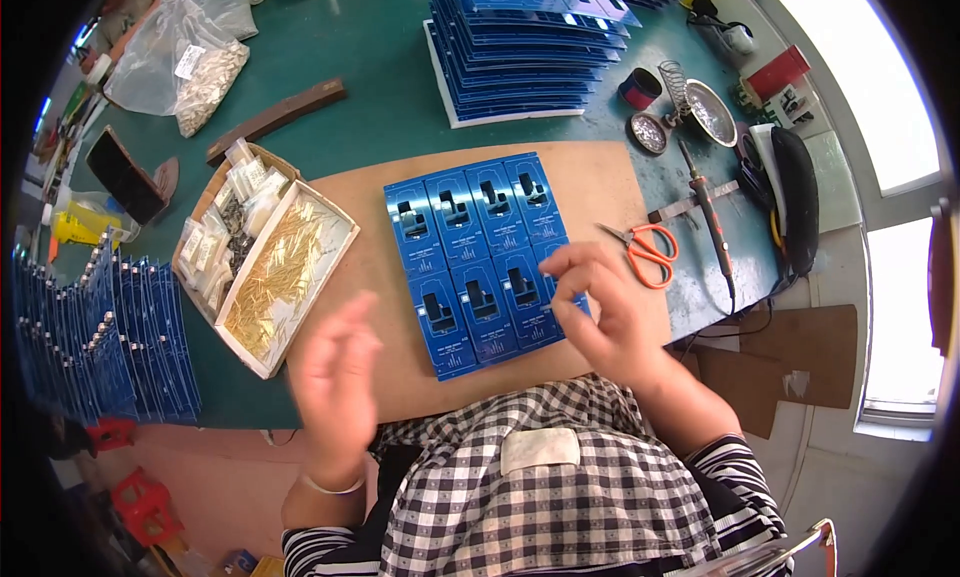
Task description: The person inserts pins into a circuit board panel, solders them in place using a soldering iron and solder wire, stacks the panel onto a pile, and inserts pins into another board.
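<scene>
A blue circuit board panel (466, 269), made of several joined units with black cut-outs, lies flat on a brown board (400, 397) in front of me. My left hand (338, 392) is raised off the panel's lower left, between it and the box of pins. Motion blurs it, but its fingers look stretched out, with nothing seen in them. Over the panel's right edge hovers my right hand (610, 322), hiding part of that side. Its fingers are bent, with thumb and index apart and nothing visible between them.
Left of the panel, a cardboard box (345, 239) holds gold pins (275, 277) and small bags. Orange-handled scissors (650, 255) and a soldering iron (712, 222) lie to the right. Stacked blue boards (525, 62) stand behind; more boards (110, 337) stand upright at left.
</scene>
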Action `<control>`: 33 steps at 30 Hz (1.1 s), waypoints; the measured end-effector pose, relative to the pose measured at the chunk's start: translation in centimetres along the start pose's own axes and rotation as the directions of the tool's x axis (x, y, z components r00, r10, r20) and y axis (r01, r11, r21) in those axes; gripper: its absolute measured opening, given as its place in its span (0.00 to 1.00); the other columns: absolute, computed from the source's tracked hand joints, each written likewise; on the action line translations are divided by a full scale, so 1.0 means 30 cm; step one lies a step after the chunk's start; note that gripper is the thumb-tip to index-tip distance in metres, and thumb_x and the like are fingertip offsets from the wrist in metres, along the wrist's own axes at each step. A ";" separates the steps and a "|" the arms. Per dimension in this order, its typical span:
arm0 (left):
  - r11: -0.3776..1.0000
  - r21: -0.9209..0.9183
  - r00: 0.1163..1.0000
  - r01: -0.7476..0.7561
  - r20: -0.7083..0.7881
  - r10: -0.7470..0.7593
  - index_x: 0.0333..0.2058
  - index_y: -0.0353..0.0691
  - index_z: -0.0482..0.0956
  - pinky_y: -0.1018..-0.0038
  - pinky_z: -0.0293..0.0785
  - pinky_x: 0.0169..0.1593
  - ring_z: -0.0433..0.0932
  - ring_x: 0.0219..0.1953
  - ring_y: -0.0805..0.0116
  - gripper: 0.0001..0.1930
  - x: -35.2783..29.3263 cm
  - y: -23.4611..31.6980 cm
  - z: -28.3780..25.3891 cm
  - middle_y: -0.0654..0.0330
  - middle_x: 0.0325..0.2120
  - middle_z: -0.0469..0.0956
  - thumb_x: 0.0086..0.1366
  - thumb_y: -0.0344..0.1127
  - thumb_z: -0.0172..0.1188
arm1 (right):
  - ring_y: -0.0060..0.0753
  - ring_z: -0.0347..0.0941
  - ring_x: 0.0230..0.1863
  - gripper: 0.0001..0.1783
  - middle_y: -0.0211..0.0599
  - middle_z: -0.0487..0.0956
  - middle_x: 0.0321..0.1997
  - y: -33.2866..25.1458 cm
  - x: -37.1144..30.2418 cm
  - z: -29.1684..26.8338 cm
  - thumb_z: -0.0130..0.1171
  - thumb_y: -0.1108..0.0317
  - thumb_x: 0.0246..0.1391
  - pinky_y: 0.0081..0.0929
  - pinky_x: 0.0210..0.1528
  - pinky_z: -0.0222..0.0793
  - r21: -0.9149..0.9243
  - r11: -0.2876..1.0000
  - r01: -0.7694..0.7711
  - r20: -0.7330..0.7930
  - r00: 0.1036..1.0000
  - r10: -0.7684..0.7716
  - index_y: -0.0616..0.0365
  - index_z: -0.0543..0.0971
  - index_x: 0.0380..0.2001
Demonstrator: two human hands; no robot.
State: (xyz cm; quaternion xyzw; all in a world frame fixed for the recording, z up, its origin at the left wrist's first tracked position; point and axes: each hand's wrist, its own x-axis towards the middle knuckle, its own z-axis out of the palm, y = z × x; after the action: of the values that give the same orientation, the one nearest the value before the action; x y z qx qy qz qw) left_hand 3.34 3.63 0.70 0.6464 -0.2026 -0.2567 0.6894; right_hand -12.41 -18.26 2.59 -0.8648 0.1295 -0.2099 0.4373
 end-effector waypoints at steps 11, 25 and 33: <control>0.757 0.648 0.884 -0.082 -0.303 0.356 0.59 0.32 0.70 0.80 0.69 0.37 0.71 0.31 0.76 0.19 0.080 -0.022 -0.447 0.63 0.34 0.75 0.72 0.29 0.49 | 0.41 0.69 0.47 0.05 0.33 0.75 0.46 0.093 -0.003 0.023 0.61 0.73 0.45 0.35 0.51 0.64 -0.286 0.958 0.028 0.102 0.995 0.001 0.55 0.75 0.27; 0.279 0.960 0.956 0.019 -0.099 0.276 0.46 0.39 0.80 0.69 0.73 0.42 0.78 0.37 0.60 0.15 0.148 -0.010 -0.404 0.57 0.35 0.76 0.58 0.28 0.63 | 0.36 0.68 0.49 0.05 0.29 0.75 0.47 0.030 0.036 0.090 0.62 0.72 0.44 0.34 0.52 0.58 -0.372 0.924 0.090 0.173 0.985 -0.026 0.51 0.76 0.26; 0.305 0.948 0.953 -0.093 -0.004 0.303 0.36 0.37 0.80 0.68 0.72 0.40 0.76 0.36 0.58 0.08 0.137 -0.007 -0.392 0.57 0.32 0.75 0.55 0.26 0.63 | 0.35 0.67 0.49 0.06 0.29 0.75 0.47 -0.006 0.050 0.140 0.63 0.73 0.43 0.36 0.52 0.57 -0.322 0.936 0.142 0.202 0.976 -0.079 0.51 0.77 0.27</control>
State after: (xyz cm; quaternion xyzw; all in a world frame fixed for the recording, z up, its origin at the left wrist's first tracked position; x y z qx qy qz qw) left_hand 13.75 10.36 -0.70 0.9145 -0.3277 0.0544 0.2309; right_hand -9.08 -15.81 0.87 -0.9482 0.0728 -0.1277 0.2816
